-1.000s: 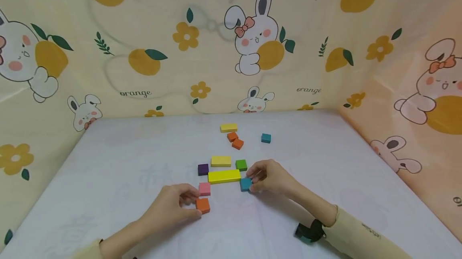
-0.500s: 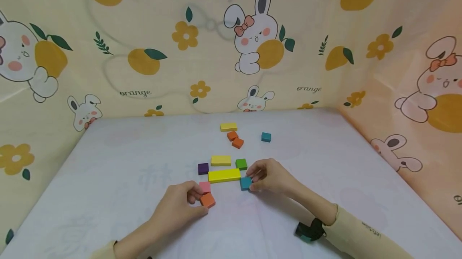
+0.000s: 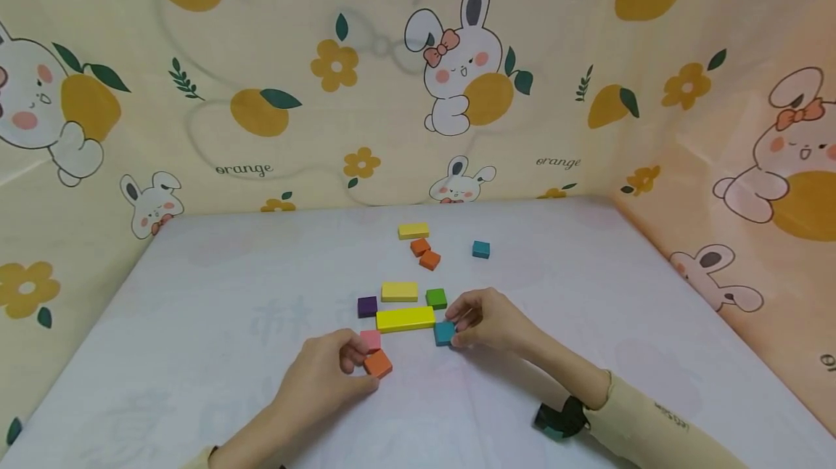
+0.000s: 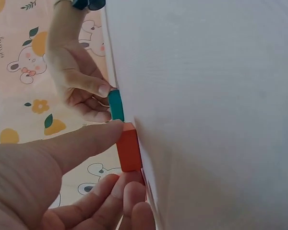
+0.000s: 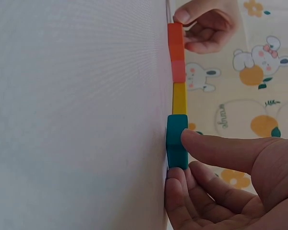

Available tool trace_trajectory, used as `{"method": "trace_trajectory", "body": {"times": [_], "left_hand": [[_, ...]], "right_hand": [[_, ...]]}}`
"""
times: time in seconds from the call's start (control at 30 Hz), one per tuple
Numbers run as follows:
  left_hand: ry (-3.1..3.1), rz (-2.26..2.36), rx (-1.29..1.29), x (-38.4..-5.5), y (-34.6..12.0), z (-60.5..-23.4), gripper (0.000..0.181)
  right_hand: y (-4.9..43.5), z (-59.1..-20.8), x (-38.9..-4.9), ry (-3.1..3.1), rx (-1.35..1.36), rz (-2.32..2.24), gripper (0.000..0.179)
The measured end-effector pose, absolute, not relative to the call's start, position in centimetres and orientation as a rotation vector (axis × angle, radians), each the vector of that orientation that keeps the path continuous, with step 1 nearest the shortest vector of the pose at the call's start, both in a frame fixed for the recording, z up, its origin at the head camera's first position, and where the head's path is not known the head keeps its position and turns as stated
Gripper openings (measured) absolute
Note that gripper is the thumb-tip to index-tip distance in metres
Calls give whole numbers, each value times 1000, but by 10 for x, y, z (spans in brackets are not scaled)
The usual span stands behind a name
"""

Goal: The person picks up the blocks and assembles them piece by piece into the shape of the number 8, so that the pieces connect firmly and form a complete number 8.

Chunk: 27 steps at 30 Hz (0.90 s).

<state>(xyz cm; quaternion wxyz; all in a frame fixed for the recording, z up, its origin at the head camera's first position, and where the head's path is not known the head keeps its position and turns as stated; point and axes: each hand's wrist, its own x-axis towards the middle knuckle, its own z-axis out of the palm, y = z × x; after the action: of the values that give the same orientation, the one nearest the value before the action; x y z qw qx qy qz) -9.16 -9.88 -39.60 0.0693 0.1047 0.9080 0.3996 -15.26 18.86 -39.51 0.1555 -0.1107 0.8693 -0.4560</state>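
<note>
My left hand (image 3: 324, 373) pinches an orange block (image 3: 378, 364) between thumb and fingertips. The block sits turned at an angle, right at the near edge of a pink block (image 3: 370, 340). On the other side, my right hand (image 3: 494, 320) holds a teal block (image 3: 444, 334) by thumb and fingers, at the near right corner of a long yellow block (image 3: 405, 319). In the right wrist view the thumb lies against the teal block (image 5: 177, 141). Behind the long yellow block are a purple block (image 3: 367, 306), a shorter yellow block (image 3: 399, 292) and a green block (image 3: 436, 299).
Farther back on the white table (image 3: 261, 266) lie another yellow block (image 3: 414, 231), two orange blocks (image 3: 429, 260) and a second teal block (image 3: 481, 250). A patterned cloth (image 3: 385, 113) rises behind the table and at its sides. A dark wrist device (image 3: 559, 418) is below the right sleeve.
My left hand has moved right and slightly away from me, bringing the orange block closer to the pink one and turning it. The right hand and teal block have stayed put.
</note>
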Motion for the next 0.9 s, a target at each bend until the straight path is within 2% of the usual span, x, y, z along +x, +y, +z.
{"method": "trace_trajectory", "body": {"times": [0.17,0.47,0.9], "left_hand": [[2727,1195,346,-89,-101,-396,35],[2728,1128,250,-92,-96,-394,35],[2766,1167,323,-92,-97,-396,32]], "right_hand": [[188,-396,-152,2482,-310,-1302,28],[188,-394,-153,2505,-318,-1286,28],[187,-394,-153,2506,-307,-1282,29]]}}
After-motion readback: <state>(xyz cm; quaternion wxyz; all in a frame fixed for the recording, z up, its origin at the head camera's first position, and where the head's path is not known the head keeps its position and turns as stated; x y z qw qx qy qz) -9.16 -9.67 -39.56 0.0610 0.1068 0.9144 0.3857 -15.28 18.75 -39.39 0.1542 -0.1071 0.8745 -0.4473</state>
